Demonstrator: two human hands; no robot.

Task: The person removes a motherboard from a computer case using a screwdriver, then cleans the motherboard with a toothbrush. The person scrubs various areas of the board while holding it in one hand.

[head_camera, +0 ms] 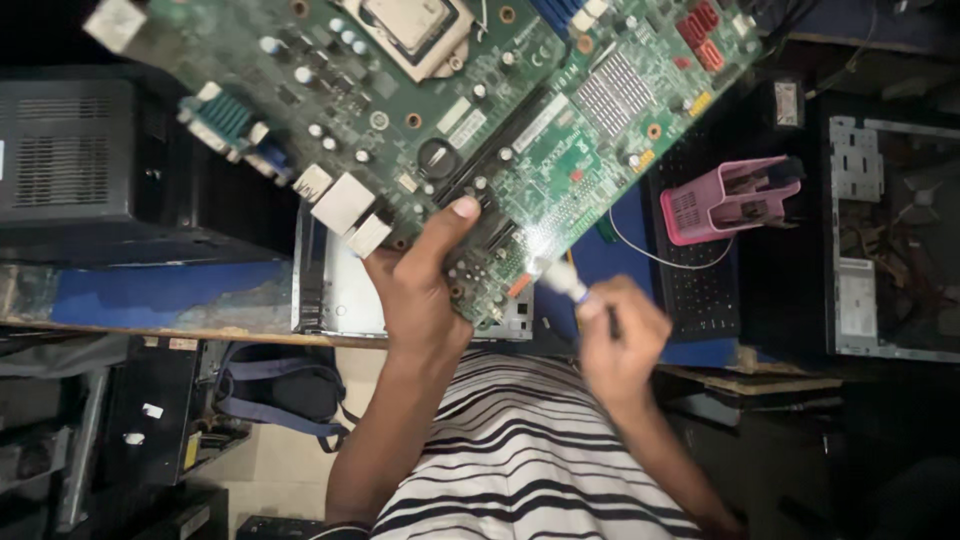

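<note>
A large green computer motherboard (420,100) is held up, tilted, above the bench. My left hand (425,285) grips its lower edge, thumb pressed on the face near the black slots. My right hand (620,340) is closed around a small white-tipped brush (562,280). The brush tip touches the board's lower corner, where a bright glare shows. A metal processor socket (410,25) sits at the board's top, and a silver heatsink (615,90) lies to the right. Silver and blue ports (300,175) line the left edge.
A blue bench top (150,290) lies below, with a black computer case (80,160) at the left. A pink plastic holder (725,200) rests on a black keyboard (700,270). An open metal chassis (890,240) stands at the right. A dark bag (280,395) sits on the floor.
</note>
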